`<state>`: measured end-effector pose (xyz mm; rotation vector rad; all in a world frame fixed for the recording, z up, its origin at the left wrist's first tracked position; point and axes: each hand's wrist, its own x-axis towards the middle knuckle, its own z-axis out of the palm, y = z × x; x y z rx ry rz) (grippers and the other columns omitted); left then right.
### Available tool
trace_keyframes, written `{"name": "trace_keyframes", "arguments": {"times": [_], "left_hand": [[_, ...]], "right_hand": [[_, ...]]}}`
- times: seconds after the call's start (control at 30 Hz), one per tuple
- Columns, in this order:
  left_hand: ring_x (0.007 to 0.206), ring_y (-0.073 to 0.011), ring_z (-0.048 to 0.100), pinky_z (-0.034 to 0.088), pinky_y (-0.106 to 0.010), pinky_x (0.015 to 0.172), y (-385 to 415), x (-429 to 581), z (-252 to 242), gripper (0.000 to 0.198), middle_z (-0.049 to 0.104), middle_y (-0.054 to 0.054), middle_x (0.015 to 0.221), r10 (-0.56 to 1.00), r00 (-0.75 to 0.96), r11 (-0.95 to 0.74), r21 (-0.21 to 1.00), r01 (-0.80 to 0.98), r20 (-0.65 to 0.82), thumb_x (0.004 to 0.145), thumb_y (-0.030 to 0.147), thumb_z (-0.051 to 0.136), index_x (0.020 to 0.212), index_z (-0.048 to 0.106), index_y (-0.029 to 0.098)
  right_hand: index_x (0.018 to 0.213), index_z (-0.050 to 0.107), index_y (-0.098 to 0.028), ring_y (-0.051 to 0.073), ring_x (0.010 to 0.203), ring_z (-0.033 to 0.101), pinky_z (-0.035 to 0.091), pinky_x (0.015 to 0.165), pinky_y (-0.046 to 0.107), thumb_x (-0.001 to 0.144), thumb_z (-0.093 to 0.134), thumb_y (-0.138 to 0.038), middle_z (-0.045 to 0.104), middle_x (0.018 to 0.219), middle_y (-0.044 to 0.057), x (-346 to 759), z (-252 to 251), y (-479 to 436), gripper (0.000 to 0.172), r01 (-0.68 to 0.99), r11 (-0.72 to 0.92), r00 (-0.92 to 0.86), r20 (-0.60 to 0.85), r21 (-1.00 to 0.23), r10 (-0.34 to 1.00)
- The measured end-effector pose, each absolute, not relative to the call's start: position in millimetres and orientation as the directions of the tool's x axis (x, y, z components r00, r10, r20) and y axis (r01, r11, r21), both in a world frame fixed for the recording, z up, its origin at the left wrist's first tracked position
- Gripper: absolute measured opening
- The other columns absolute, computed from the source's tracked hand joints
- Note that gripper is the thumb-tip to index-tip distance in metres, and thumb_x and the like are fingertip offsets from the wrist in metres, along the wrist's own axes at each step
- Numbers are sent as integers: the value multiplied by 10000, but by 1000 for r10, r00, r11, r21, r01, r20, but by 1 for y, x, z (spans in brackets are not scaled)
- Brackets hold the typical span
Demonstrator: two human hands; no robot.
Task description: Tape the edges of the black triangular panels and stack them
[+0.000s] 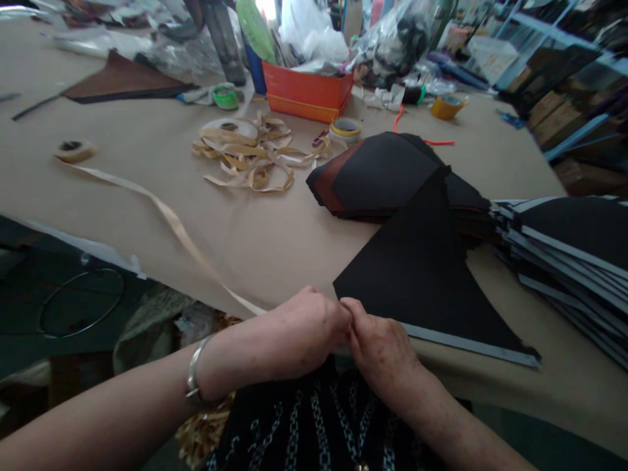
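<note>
1. Your left hand (304, 330), at the near edge of the table (275, 235): grip closed on the end of a tape strip (167, 216).
2. Your right hand (383, 347), touching the left: grip pinched on the near corner of the black sheet (426, 275), which lies flat just beyond.
3. Stack of dark pieces (383, 170), behind the sheet.
4. Tape roll (73, 150), far left; heap of loose strips (250, 157), middle; orange box (307, 91), farthest.

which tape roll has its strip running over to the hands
The beige roll far left: its long strip trails to the left hand. The green roll and yellow roll lie farther back.
</note>
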<state>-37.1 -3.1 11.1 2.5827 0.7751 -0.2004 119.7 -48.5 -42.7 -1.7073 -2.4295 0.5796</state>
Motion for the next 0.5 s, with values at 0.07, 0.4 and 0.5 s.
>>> {"name": "trace_keyframes", "arguments": {"times": [0.07, 0.4, 0.5], "left_hand": [[527, -95, 479, 312, -245, 520, -11, -36, 13, 194, 582, 26, 610, 491, 836, -678, 496, 542, -243, 849, 154, 486, 666, 548, 170], [997, -205, 534, 442, -380, 910, -3, -36, -6, 313, 625, -70, 1034, 685, 704, -515, 559, 650, -187, 926, 301, 368, 804, 631, 184], [1232, -302, 402, 358, -525, 1016, -6, -21, -15, 272, 544, -86, 1279, 679, 700, -556, 469, 686, -219, 905, 265, 415, 847, 674, 205]], "right_hand": [[1288, 507, -141, 229, 667, 659, 429, 546, 298, 815, 486, -113, 702, 757, 73, 121, -38, -46, 474, 868, 293, -378, -151, -401, 914], [826, 586, -165, 120, 634, 558, 409, 588, 232, 845, 533, -379, 627, 728, 8, 269, -5, -11, 221, 575, -82, 56, -62, -814, 997], [943, 551, -158, 125, 582, 544, 419, 582, 254, 847, 461, -418, 622, 720, 12, 318, -22, 8, 291, 535, -194, 201, -99, -822, 975]]}}
